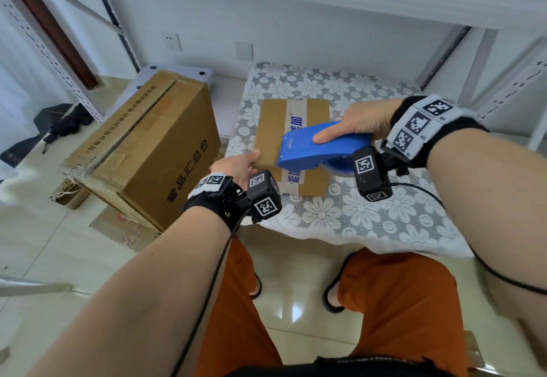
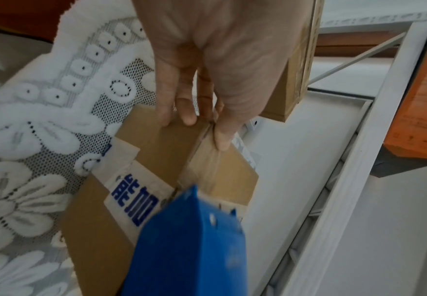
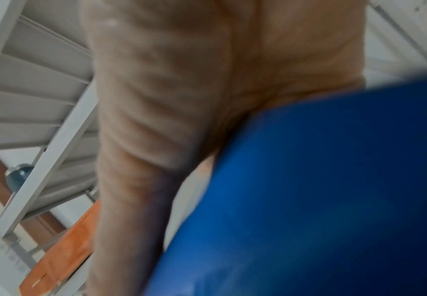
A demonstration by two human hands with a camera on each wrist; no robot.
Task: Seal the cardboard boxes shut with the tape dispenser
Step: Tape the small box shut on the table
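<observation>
Head view: a small cardboard box lies flat on the worktop, which is covered by a white lace floral cloth. A strip of printed tape runs along the box's middle seam from 12 to 6 o'clock. The right hand is wrapped round a blue tape dispenser, index finger stretched along its top; the dispenser's nose sits on the box's left half and hides the tape's middle stretch. The tape roll is mostly hidden behind the wrist camera. At 9 o'clock of the box, the left hand holds the box's near-left edge; its fingers are partly hidden by the box. A large cardboard box with printed characters stands on the floor at 9 o'clock of the worktop, well apart.

Left wrist view: the left hand has its grip clamped on the small box's corner, thumb on one face, fingers on the other. A clear strip of tape, blurred, runs from the thumb toward the blue dispenser, whose lower part is cut off by the frame edge.

Right wrist view: heavily blurred. The right hand lies against the blue dispenser body; the fingertips are out of sight, and the box cannot be made out.
</observation>
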